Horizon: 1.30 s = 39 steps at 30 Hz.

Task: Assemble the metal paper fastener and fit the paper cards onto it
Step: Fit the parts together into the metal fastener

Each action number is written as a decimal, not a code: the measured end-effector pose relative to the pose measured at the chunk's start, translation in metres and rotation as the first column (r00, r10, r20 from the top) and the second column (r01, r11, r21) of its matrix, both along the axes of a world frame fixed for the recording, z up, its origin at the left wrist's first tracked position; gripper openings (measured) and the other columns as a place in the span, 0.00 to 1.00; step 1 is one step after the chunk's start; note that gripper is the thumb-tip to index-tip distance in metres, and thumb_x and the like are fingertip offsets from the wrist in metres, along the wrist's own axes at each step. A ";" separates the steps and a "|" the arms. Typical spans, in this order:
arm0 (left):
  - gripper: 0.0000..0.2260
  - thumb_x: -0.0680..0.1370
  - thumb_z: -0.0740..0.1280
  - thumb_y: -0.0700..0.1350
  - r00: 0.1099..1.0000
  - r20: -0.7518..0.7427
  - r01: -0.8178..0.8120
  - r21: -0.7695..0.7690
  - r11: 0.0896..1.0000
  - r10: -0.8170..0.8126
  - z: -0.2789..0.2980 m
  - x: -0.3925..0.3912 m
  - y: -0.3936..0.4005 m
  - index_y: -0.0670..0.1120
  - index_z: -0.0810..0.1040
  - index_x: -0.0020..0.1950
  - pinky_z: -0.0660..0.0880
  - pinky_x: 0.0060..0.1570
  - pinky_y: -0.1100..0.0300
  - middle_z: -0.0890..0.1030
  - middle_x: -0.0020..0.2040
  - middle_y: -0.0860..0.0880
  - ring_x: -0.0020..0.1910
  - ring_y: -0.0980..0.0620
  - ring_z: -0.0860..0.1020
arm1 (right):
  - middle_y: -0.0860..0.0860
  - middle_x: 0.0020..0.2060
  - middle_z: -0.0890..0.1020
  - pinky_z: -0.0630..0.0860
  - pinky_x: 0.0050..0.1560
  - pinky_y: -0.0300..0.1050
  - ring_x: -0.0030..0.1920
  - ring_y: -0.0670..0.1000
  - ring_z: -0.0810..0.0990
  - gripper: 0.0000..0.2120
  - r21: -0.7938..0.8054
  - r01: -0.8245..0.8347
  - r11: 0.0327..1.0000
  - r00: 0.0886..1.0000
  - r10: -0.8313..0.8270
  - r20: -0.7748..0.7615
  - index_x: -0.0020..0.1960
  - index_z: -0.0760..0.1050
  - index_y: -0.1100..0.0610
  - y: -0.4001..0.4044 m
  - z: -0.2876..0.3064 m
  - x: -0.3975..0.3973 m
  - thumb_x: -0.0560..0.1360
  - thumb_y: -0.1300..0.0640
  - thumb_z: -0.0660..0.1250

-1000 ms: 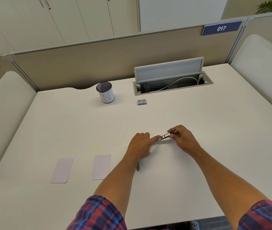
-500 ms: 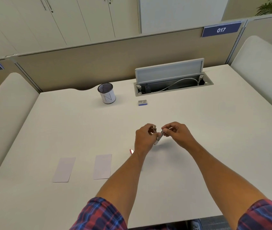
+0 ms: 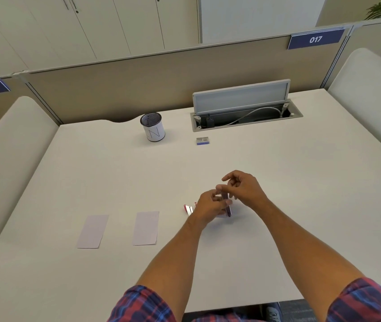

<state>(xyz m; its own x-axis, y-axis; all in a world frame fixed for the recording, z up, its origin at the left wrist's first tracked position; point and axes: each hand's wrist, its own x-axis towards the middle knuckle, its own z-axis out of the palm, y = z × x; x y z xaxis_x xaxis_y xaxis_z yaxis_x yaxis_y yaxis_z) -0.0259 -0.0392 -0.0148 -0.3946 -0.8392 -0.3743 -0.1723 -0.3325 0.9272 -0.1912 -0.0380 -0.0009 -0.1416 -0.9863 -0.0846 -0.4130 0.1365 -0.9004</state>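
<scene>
Your left hand (image 3: pixel 210 206) and right hand (image 3: pixel 242 189) meet above the middle of the white desk (image 3: pixel 301 182), fingers almost touching. Between them stands a thin metal fastener strip (image 3: pixel 227 206), nearly upright, its lower end close to the desk. Your left grip is curled around the strip's lower part. Your right grip pinches at its top with thumb and forefinger while the other fingers spread loosely; how firm that pinch is you cannot tell from here. Just left of your left hand, a second small shiny metal piece (image 3: pixel 189 209) lies on the desk, partly hidden by the hand. Two pale paper cards (image 3: pixel 93 231) (image 3: pixel 146 228) lie flat side by side, well to the left, apart from each other. Far across the desk stand a mesh pen cup (image 3: pixel 152 130) and a small box (image 3: pixel 202 140), near an open cable hatch (image 3: pixel 245 112).
</scene>
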 end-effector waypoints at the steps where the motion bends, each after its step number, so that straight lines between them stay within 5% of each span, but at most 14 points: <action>1: 0.15 0.75 0.74 0.39 1.000 -0.022 0.012 0.048 0.999 -0.011 -0.002 0.003 0.004 0.39 0.79 0.61 0.82 0.55 0.47 0.83 0.56 0.38 0.55 0.43 0.84 | 0.46 0.33 0.82 0.76 0.34 0.34 0.31 0.41 0.79 0.17 0.022 0.014 1.000 0.999 -0.013 -0.042 0.48 0.80 0.47 0.005 -0.006 0.000 0.66 0.40 0.80; 7: 0.10 0.78 0.64 0.29 0.990 -0.080 0.131 0.194 0.972 -0.117 -0.010 0.007 0.007 0.35 0.79 0.58 0.80 0.59 0.46 0.84 0.48 0.39 0.50 0.41 0.84 | 0.44 0.26 0.75 0.67 0.32 0.43 0.29 0.46 0.71 0.29 0.136 -0.029 0.990 0.960 0.066 -0.272 0.32 0.69 0.51 0.032 -0.036 0.010 0.66 0.26 0.68; 14: 0.10 0.78 0.64 0.28 0.982 -0.165 0.141 0.319 0.937 -0.092 -0.011 0.013 0.013 0.33 0.79 0.58 0.82 0.52 0.47 0.82 0.49 0.36 0.49 0.41 0.83 | 0.47 0.26 0.76 0.67 0.30 0.43 0.28 0.48 0.73 0.26 0.130 0.046 0.990 0.901 0.015 -0.434 0.31 0.69 0.53 0.036 -0.035 0.021 0.69 0.31 0.65; 20: 0.10 0.78 0.65 0.29 0.989 -0.138 0.093 0.298 0.950 -0.053 -0.013 0.011 0.019 0.30 0.78 0.59 0.79 0.60 0.42 0.81 0.51 0.36 0.52 0.39 0.82 | 0.46 0.23 0.70 0.64 0.28 0.43 0.26 0.48 0.67 0.25 0.127 0.080 0.989 0.897 -0.016 -0.441 0.28 0.64 0.53 0.035 -0.033 0.026 0.70 0.34 0.63; 30: 0.06 0.77 0.66 0.29 0.990 -0.127 0.100 0.298 0.949 -0.064 -0.014 0.015 0.023 0.34 0.81 0.51 0.78 0.61 0.42 0.81 0.49 0.37 0.52 0.39 0.82 | 0.47 0.24 0.73 0.63 0.27 0.42 0.26 0.48 0.71 0.26 0.065 0.076 0.995 0.831 -0.027 -0.555 0.29 0.65 0.52 0.044 -0.040 0.030 0.71 0.32 0.60; 39: 0.05 0.77 0.67 0.30 0.995 -0.085 0.075 0.287 0.955 -0.052 -0.013 0.013 0.025 0.37 0.82 0.48 0.83 0.51 0.51 0.83 0.48 0.38 0.49 0.42 0.84 | 0.46 0.24 0.73 0.61 0.27 0.42 0.27 0.44 0.70 0.25 0.078 0.081 0.994 0.819 -0.022 -0.573 0.29 0.66 0.52 0.042 -0.041 0.030 0.72 0.34 0.62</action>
<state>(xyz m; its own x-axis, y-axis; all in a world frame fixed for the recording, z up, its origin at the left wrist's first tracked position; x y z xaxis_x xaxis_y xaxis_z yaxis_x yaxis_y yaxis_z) -0.0129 -0.0147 -0.0282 -0.4798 -0.6718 -0.5644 -0.1353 -0.5789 0.8041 -0.1611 0.0036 -0.0422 -0.2444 -0.9675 -0.0645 -0.8384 0.2442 -0.4873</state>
